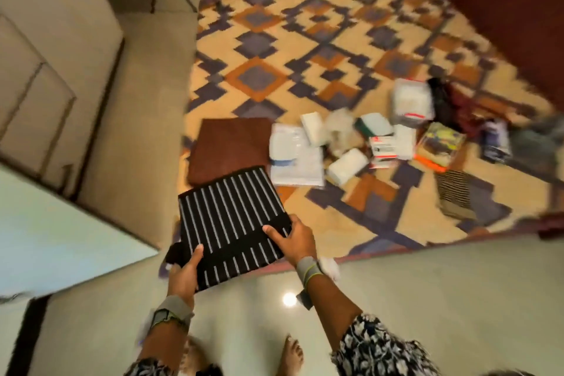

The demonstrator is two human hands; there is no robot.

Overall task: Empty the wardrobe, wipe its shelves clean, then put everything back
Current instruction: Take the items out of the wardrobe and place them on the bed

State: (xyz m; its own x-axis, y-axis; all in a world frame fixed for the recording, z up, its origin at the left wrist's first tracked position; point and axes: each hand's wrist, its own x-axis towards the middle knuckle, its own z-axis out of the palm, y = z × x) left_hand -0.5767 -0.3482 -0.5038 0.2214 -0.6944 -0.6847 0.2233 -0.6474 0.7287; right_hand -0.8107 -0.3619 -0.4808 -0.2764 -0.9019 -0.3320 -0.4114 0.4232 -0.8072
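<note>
1. Two hands hold one folded black striped cloth [232,217] flat between them, its white lines running away from the person.
2. The left hand [183,272] grasps the cloth's near left corner, with the thumb on top and the fingers hidden underneath.
3. The right hand [297,241] grasps the cloth's right edge, with the thumb pressed on top and the fingers under the cloth.
4. Just beyond the grip, a folded brown cloth [229,146] lies on a patterned spread [305,49]. The held cloth hides its near edge.
5. Beyond the right hand and to its right, white packets [345,166] and small boxes lie scattered on the spread.
6. Left of the grip stands a cream cabinet [61,40].
7. Below the hands is a glossy floor [427,299], and a bare foot [293,351] shows near the person.
</note>
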